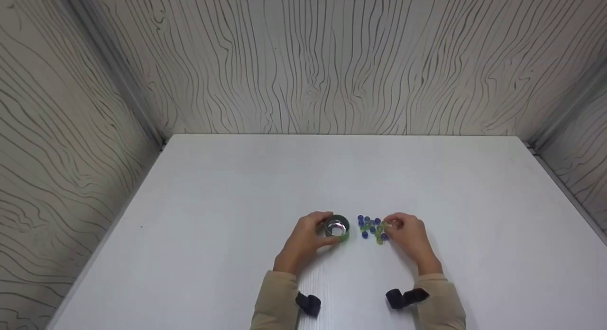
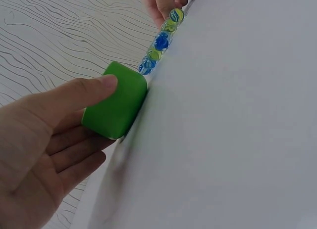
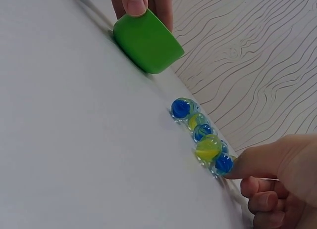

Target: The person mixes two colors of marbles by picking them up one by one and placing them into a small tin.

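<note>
My left hand (image 1: 306, 235) grips a small green bowl (image 1: 344, 236) with a shiny metallic inside, thumb on the near side and fingers around the far side. The bowl stands upright on the white table, its smooth green wall facing the left wrist view. Just right of it lies a loose cluster of glass marbles (image 1: 372, 229), some clear with blue swirls, others yellow-green. At the cluster's right edge, my right hand (image 1: 410, 235) pinches a yellow-green marble (image 1: 386, 224) between thumb and index finger. In the right wrist view the thumb mostly hides that marble, beside a blue marble (image 3: 224, 163).
The white table (image 1: 213, 187) extends around both hands to a back wall (image 1: 313, 59) with a wood-grain pattern. Patterned panels also stand at left and right. Black straps with small cameras (image 1: 310, 305) sit at both wrists over tan sleeves (image 1: 276, 299).
</note>
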Demonstrator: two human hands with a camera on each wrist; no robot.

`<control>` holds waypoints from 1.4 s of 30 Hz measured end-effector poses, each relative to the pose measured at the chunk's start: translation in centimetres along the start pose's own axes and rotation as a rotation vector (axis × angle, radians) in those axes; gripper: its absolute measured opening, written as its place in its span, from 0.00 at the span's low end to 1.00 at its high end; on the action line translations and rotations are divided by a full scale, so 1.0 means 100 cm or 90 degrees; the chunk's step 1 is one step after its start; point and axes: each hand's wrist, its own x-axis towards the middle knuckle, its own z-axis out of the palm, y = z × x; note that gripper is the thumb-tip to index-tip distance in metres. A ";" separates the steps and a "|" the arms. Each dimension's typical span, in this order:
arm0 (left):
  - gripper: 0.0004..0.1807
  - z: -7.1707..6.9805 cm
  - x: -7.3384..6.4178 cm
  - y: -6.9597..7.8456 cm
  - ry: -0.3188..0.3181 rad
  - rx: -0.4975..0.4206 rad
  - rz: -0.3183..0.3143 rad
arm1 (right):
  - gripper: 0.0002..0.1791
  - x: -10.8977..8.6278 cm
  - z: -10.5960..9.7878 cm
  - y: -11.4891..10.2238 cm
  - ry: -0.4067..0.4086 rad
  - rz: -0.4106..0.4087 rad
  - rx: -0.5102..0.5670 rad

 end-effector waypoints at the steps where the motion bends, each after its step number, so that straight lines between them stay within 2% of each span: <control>1: 0.33 0.000 0.000 0.000 0.000 0.001 0.000 | 0.09 0.000 0.000 0.000 0.000 0.003 0.000; 19: 0.32 0.001 -0.001 0.000 0.004 0.013 0.004 | 0.08 -0.001 -0.003 -0.002 -0.005 0.008 0.010; 27: 0.33 0.000 -0.001 0.001 0.002 0.011 -0.022 | 0.08 -0.002 -0.004 -0.004 0.014 -0.013 0.011; 42: 0.33 0.001 -0.001 0.001 0.000 0.019 -0.024 | 0.10 -0.004 -0.011 -0.012 -0.006 0.006 0.024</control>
